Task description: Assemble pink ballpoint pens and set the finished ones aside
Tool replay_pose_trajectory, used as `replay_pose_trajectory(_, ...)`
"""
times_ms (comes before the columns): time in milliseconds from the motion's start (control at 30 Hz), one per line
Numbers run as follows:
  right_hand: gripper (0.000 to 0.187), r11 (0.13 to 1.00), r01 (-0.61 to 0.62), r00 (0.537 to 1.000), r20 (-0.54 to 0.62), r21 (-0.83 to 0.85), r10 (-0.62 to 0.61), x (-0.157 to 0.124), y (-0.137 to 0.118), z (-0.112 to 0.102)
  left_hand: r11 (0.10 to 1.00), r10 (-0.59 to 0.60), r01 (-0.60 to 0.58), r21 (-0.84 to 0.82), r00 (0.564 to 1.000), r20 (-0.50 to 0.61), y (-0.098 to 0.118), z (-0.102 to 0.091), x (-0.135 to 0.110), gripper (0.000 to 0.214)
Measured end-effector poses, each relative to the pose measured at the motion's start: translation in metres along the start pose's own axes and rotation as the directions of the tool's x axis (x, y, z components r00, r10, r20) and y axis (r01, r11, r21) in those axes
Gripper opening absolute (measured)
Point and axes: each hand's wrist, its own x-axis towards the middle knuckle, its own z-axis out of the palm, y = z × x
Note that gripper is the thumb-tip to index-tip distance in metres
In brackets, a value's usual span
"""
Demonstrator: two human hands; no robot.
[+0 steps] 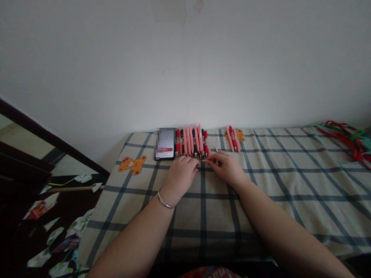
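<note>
On my screen the pink pens (pixel 193 141) lie side by side in a row just beside the phone (pixel 165 143), I think so that both hands reach them easily. The right hand (pixel 227 168) pinches a thin pink piece (pixel 204 160) close before this row. The left hand (pixel 181 173) is half curled and touches its other end, but I cannot tell if it grips.

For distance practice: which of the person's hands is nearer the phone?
Left. The left hand rests below and right of the phone; the right hand lies farther right.
</note>
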Motion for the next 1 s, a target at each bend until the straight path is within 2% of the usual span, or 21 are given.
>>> replay_pose_trajectory(133,0.018,0.999,-0.030,0.999,-0.039,-0.021,0.029,0.000,0.000,0.000,1.000,0.026,-0.026,-0.011,1.000,0.001,0.002,0.001,0.000,0.017)
replay_pose_trajectory(267,0.020,0.999,-0.036,0.998,-0.051,-0.026,0.034,0.000,0.001,0.001,0.995,-0.080,0.081,0.058,0.996,-0.027,0.002,-0.004,-0.003,0.022)
replay_pose_trajectory(367,0.019,0.999,-0.020,0.998,-0.059,-0.025,0.019,0.000,0.003,0.002,0.984,-0.120,0.121,0.128,0.993,-0.018,-0.001,-0.007,-0.005,0.014)
replay_pose_trajectory(500,0.020,1.000,-0.015,0.998,-0.055,-0.019,0.014,-0.001,0.004,0.002,0.984,-0.102,0.101,0.143,0.995,-0.003,-0.007,-0.007,-0.004,0.009)
replay_pose_trajectory(633,0.020,1.000,-0.024,0.998,-0.056,-0.013,0.023,-0.001,0.002,0.002,0.997,-0.074,0.075,0.020,0.997,-0.023,-0.008,-0.005,-0.002,0.007)
replay_pose_trajectory(733,0.021,1.000,-0.024,0.998,-0.059,0.010,0.025,0.000,0.002,0.001,0.976,-0.092,0.084,-0.202,0.995,-0.028,-0.006,-0.004,0.001,0.010)
replay_pose_trajectory(833,0.020,0.999,-0.008,0.998,-0.067,0.040,0.010,0.000,0.002,0.000,0.863,-0.131,0.114,-0.491,0.991,0.001,-0.005,-0.004,0.004,0.019)
replay_pose_trajectory(933,0.017,0.998,0.016,0.996,-0.087,0.061,-0.010,0.000,0.001,-0.001,0.664,-0.189,0.174,-0.727,0.980,0.062,-0.005,-0.004,0.006,0.023)
replay_pose_trajectory(1000,0.016,0.996,0.035,0.995,-0.098,0.077,-0.027,0.000,0.000,-0.001,0.532,-0.211,0.226,-0.816,0.969,0.130,-0.006,-0.006,0.007,0.025)
